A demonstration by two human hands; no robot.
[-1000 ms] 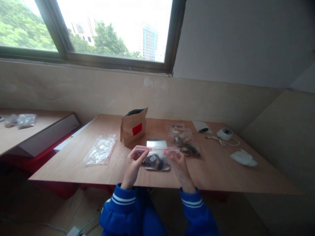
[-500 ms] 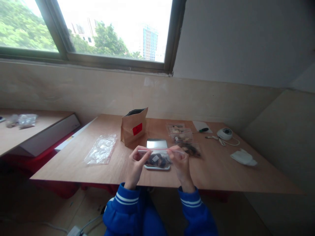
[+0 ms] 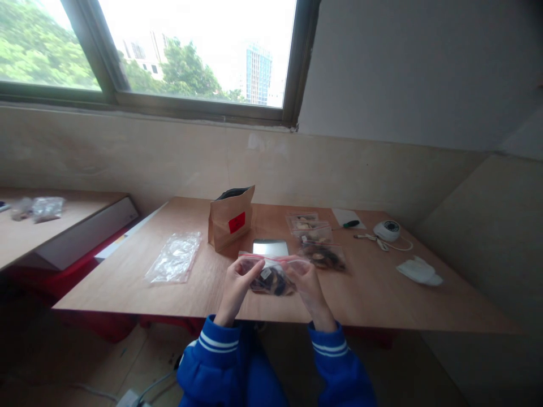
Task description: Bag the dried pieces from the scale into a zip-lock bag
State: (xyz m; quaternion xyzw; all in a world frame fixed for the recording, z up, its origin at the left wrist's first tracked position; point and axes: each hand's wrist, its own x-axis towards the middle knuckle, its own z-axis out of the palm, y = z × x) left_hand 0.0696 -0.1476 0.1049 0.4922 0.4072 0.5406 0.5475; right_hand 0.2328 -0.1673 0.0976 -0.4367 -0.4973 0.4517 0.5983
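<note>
Both hands, left hand and right hand, fingers pinching zip bag top strip; sealing appearing underway; next likely needing firm press along strip.

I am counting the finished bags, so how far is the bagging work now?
Done: three filled zip bags lie in a row beside the scale. In hand: the left hand and right hand hold one more filled bag by its red strip. Left: empty bags and the open paper pouch wait on the table.
</note>
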